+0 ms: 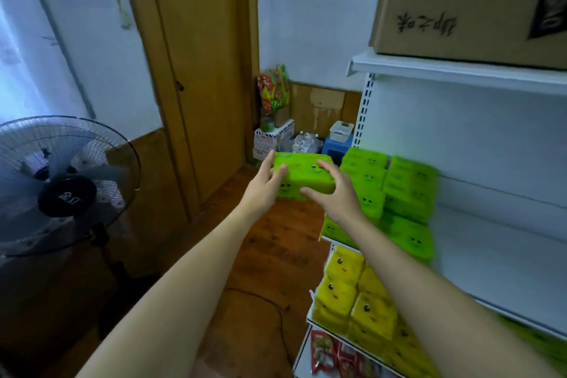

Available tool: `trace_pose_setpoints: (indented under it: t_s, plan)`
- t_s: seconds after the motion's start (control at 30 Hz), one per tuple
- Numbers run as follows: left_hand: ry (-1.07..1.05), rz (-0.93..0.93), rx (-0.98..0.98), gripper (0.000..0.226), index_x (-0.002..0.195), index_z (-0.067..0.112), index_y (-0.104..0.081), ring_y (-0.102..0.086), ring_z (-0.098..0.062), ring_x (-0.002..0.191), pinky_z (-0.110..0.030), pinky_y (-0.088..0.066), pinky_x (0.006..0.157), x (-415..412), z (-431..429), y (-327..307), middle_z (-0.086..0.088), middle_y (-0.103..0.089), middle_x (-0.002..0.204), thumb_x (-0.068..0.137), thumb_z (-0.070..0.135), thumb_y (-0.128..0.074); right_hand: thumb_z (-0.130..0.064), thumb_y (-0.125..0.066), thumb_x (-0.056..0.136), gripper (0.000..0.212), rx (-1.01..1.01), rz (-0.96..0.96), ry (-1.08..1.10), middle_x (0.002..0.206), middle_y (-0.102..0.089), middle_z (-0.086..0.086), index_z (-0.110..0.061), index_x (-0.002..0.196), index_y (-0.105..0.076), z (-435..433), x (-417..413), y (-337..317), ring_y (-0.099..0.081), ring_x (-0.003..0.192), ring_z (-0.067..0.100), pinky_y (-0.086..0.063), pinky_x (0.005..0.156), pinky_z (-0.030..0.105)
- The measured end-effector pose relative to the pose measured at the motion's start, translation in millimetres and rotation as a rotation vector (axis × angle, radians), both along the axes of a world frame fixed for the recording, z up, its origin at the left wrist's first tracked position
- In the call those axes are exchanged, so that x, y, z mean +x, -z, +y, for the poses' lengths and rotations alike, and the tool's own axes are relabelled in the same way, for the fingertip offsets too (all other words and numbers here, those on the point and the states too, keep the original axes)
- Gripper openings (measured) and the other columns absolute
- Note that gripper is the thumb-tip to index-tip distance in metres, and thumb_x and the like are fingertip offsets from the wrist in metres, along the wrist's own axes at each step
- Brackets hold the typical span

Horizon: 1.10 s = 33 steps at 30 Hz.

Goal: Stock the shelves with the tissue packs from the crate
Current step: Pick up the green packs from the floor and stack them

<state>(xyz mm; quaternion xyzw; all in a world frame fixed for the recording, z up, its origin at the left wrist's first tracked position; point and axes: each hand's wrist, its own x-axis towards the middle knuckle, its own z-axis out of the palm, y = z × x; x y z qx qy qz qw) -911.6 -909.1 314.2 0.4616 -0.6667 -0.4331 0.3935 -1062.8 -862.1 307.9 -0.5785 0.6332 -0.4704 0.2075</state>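
A bright green tissue pack with smiley faces hangs in the air between my two hands, just left of the white shelf unit. My left hand grips its left end, and my right hand grips its right side with thumb below and fingers over the top. Stacks of matching green packs stand on the middle shelf right beside the held pack. Yellow packs fill the shelf below. The crate is out of view.
A cardboard box sits on the top shelf. A standing fan is at the left by a wooden door. Boxes, a blue stool and colourful bags crowd the far corner. A cable lies on the wooden floor.
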Motion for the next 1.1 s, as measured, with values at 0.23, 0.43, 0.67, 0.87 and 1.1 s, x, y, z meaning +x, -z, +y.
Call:
trace_pose_setpoints:
  t_s: [0.23, 0.43, 0.67, 0.87, 1.1]
  plan:
    - [0.253, -0.089, -0.056, 0.052, 0.148, 0.018, -0.024, -0.028, -0.022, 0.140, -0.043, -0.024, 0.115, -80, 4, -7, -0.005, -0.030, 0.152, 0.101, 0.040, -0.026, -0.024, -0.077, 0.073, 0.064, -0.078, -0.097, 0.334, 0.135, -0.044, 0.007, -0.021, 0.130, -0.050, 51, -77, 1, -0.040, 0.127, 0.018, -0.029, 0.103, 0.025]
    - [0.375, -0.629, -0.202, 0.052, 0.148, 0.025, -0.025, -0.013, -0.030, 0.143, -0.043, -0.013, 0.114, -130, 3, 25, -0.009, -0.017, 0.156, 0.100, 0.046, -0.026, -0.021, -0.078, 0.073, 0.064, -0.038, -0.100, 0.578, 0.134, -0.045, 0.011, -0.017, 0.131, -0.049, 101, -135, 24, -0.041, 0.127, 0.022, -0.030, 0.099, 0.022]
    - [0.427, -0.896, -0.185, 0.051, 0.148, 0.037, -0.016, 0.004, -0.031, 0.145, -0.053, -0.003, 0.115, -147, 10, 48, -0.004, -0.001, 0.159, 0.099, 0.050, -0.023, -0.019, -0.078, 0.073, 0.063, 0.024, -0.090, 0.679, 0.132, -0.044, 0.013, -0.015, 0.130, -0.050, 129, -160, 57, -0.042, 0.125, 0.024, -0.030, 0.098, 0.021]
    - [0.475, -1.047, -0.289, 0.053, 0.149, 0.039, -0.006, 0.007, -0.031, 0.145, -0.060, 0.001, 0.112, -143, 6, 52, -0.002, 0.004, 0.159, 0.099, 0.051, -0.019, -0.020, -0.076, 0.075, 0.061, 0.076, -0.058, 0.560, 0.141, -0.039, 0.010, -0.018, 0.130, -0.049, 108, -147, 78, -0.033, 0.134, 0.021, -0.025, 0.102, 0.019]
    - [0.533, -1.078, -0.351, 0.057, 0.148, 0.039, -0.007, 0.002, -0.028, 0.145, -0.062, -0.004, 0.112, -131, -3, 49, 0.004, 0.000, 0.159, 0.098, 0.049, -0.031, -0.019, -0.073, 0.078, 0.064, 0.114, -0.110, 0.542, 0.147, -0.034, 0.009, -0.016, 0.134, -0.044, 82, -136, 92, -0.029, 0.137, 0.022, -0.026, 0.110, 0.031]
